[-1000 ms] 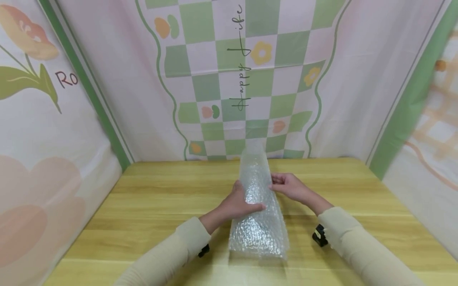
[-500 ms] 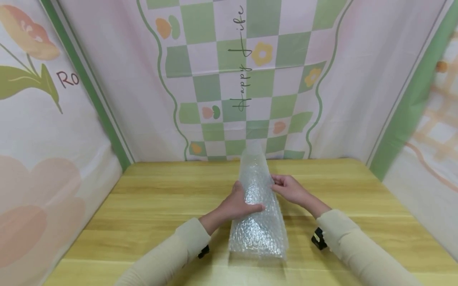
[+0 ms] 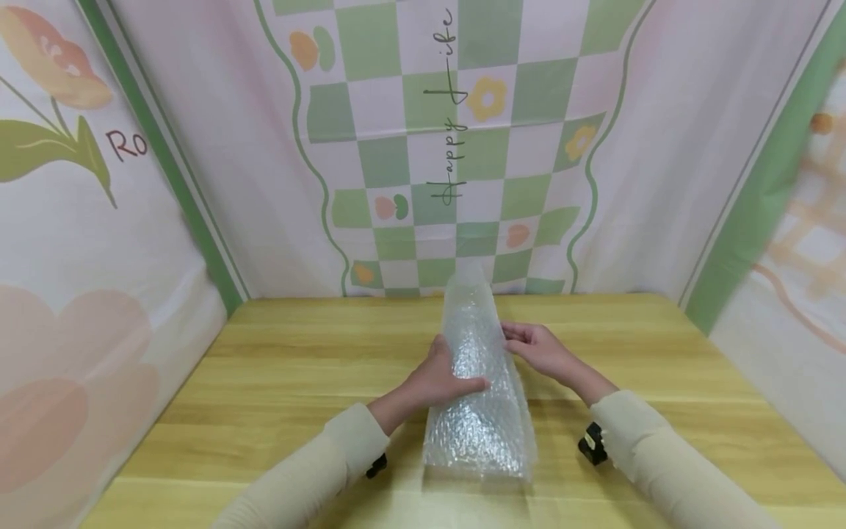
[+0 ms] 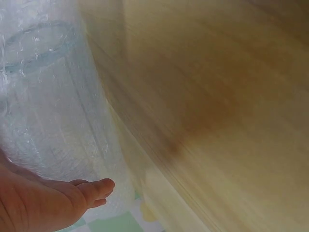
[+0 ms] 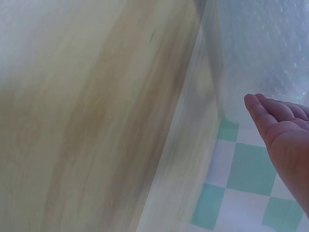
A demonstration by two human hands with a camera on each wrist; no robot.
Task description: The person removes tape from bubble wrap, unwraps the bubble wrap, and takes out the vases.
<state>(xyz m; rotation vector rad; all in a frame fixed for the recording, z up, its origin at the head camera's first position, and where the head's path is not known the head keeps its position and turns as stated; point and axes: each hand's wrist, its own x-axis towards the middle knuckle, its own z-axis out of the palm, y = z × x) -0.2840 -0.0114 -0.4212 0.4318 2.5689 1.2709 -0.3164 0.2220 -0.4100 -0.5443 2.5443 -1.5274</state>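
Note:
Clear bubble wrap point(image 3: 469, 433) stands as a tall bundle in the middle of the wooden table, narrower toward the far end in the head view. Through it, in the left wrist view, shows the round rim of a clear glass vessel point(image 4: 41, 43). My left hand point(image 3: 436, 378) grips the bundle from the left side, thumb laid across its near face and fingers round the far side. At the right edge, my right hand point(image 3: 538, 349) pinches the wrap's loose edge between thumb and fingers. Its fingers point(image 5: 270, 108) lie along the film in the right wrist view.
The wooden table point(image 3: 297, 367) reaches back to a hanging cloth point(image 3: 377, 110) with green and white checks. Printed cloth panels point(image 3: 112, 250) close in the left and right sides. Black wrist cameras point(image 3: 593, 443) sit under the sleeves.
The right hand has shifted slightly to the right, and the wrap's right edge stands a little farther out near the bottom. The left hand keeps its place on the bundle.

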